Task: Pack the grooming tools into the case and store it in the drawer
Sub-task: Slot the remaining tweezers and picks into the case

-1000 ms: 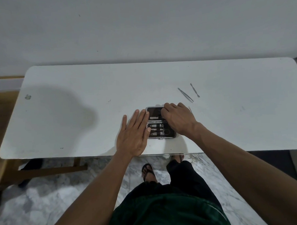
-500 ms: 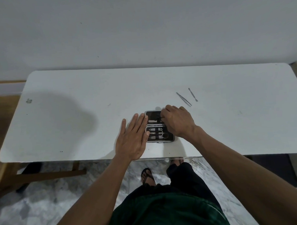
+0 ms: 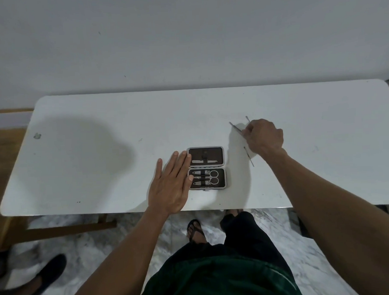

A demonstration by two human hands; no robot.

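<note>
An open dark grooming case [image 3: 218,154] with a silver rim lies on the white table [image 3: 101,173] near its front edge. Its far half holds a flat file; its near half holds scissors [image 3: 209,177] and clippers under straps. My left hand [image 3: 172,188] lies flat on the table, fingertips touching the case's left edge. My right hand [image 3: 264,136] is to the right of the case, fingers pinched on thin metal tweezers [image 3: 235,127]. A slim pick [image 3: 247,118] pokes out behind that hand. Another slim tool [image 3: 248,156] lies under my wrist.
The wall runs right behind the table. Wooden furniture [image 3: 4,160] stands at the left. Another person's black shoe [image 3: 48,275] is on the marble floor at lower left. My sandalled foot [image 3: 196,231] and dark trousers are below the table's front edge.
My right hand left the case and moved right and away to the tweezers, closing its fingers on them. The case interior now shows fully. My left hand stayed beside the case.
</note>
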